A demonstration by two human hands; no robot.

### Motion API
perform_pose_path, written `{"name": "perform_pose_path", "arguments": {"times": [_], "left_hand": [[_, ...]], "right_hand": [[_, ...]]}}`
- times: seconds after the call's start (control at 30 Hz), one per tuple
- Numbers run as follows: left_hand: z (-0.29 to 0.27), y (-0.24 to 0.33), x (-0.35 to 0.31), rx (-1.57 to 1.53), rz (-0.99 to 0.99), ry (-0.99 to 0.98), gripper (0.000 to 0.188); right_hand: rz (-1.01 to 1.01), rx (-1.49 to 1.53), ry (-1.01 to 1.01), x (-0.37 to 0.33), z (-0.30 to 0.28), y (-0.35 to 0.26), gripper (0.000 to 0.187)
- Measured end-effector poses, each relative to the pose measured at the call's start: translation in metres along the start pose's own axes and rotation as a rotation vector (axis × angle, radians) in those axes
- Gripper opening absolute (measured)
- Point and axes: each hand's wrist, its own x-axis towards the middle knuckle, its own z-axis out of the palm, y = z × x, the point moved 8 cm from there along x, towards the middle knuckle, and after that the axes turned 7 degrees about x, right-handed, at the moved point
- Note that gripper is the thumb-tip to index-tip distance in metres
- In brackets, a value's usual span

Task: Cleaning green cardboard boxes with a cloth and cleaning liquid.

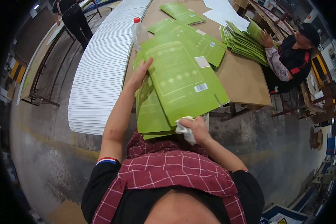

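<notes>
A large green printed cardboard sheet, with a barcode label and a pale patch, is tilted up in front of me. My left hand grips its left edge, the thumb over the front and the other fingers mostly hidden. At the lower edge my right hand is closed around a crumpled white cloth, close against the sheet's bottom corner. Beneath it lie more green sheets, jutting past the table's near edge above my lap.
Long stacked white sheets run along the left. A clear bottle with a red cap stands beside the brown table. More green sheets lie farther back. At right, a co-worker touches a green pile.
</notes>
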Motion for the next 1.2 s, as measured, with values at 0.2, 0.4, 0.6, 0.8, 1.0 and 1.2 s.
{"name": "perform_pose_path", "arguments": {"times": [0.2,0.4,0.6,0.8,1.0,1.2], "left_hand": [[-0.042,0.002,-0.025,-0.390,-0.006,0.206,0.044],[-0.062,-0.033,-0.033,0.087,-0.033,0.176,0.055],[0.014,-0.025,-0.038,1.377,0.438,0.240,0.046],[0.038,-0.050,-0.051,1.414,0.415,0.241,0.038],[0.036,-0.053,-0.052,1.440,0.328,0.221,0.038],[0.041,-0.053,-0.046,1.408,0.321,0.203,0.038]], "right_hand": [[0.309,-0.681,-0.544,-0.029,0.011,0.004,0.025],[-0.277,-0.260,0.202,-0.024,-0.063,-0.147,0.012],[-0.656,-1.104,0.032,0.054,0.023,-0.096,0.015],[-0.743,-1.506,-0.658,0.057,0.020,0.025,0.028],[-0.830,-1.697,-0.347,0.145,0.027,-0.016,0.024],[-0.640,-1.724,-0.007,0.272,0.036,-0.054,0.016]]}}
